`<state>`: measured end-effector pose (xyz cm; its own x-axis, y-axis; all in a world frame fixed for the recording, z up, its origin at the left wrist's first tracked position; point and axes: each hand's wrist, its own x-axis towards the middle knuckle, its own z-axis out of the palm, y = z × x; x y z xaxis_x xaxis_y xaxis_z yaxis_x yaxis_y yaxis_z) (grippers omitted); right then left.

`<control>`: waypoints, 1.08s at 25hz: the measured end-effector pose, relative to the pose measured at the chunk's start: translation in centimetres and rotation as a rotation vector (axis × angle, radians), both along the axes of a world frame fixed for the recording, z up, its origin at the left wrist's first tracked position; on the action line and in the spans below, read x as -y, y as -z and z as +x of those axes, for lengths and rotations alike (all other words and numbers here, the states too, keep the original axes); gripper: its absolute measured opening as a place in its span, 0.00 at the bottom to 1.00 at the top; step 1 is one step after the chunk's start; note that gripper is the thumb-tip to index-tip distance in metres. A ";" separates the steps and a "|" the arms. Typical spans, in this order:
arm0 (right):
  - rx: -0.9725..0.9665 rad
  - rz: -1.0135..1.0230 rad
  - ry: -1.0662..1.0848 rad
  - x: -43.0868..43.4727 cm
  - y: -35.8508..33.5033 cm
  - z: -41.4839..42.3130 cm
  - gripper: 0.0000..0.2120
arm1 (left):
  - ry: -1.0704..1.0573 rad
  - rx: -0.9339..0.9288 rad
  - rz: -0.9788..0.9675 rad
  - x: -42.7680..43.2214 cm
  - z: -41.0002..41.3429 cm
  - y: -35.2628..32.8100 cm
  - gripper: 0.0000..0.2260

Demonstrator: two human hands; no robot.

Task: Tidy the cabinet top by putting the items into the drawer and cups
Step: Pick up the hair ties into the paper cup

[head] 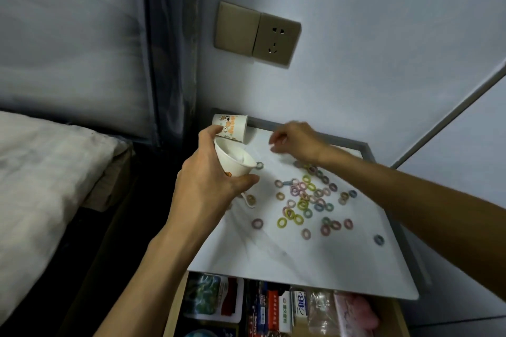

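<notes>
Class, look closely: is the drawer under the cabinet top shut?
No, the drawer stands pulled open below the cabinet top, with packets visible inside it.

I have one view only, the head camera: it sits above the cabinet top (pixel 273 254) and looks forward and steeply down at it from close range (wide-angle, so edges bend). The open drawer (pixel 174 306) runs along the bottom edge, the wall socket (pixel 276 38) sits high, the bed (pixel 41 186) lies left. The left hand (pixel 208 186), gripping a paper cup (pixel 235 165), lands mid-frame.
</notes>
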<state>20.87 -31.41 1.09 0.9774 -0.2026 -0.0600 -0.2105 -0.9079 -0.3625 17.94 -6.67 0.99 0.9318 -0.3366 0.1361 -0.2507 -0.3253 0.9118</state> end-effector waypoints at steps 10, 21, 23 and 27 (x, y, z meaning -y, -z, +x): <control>-0.178 -0.371 0.195 1.8 7.4 1.7 0.08 | -0.030 0.021 -0.014 -0.8 0.7 -0.2 0.39; -0.154 -0.145 0.241 -0.9 7.3 6.2 0.14 | -0.023 0.027 -0.013 -0.9 0.8 -0.2 0.39; -0.144 -0.201 0.246 -1.1 7.1 6.2 0.13 | -0.027 0.028 -0.011 -1.0 0.8 -0.3 0.39; -0.214 -0.303 0.210 -0.6 6.7 5.0 0.10 | -0.024 0.022 -0.018 -1.1 0.8 -0.4 0.39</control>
<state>25.89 -30.78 -5.62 0.8849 -0.4359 -0.1644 -0.4439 -0.8960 -0.0139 18.71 -5.62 1.36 0.9361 -0.3118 0.1628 -0.2634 -0.3145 0.9120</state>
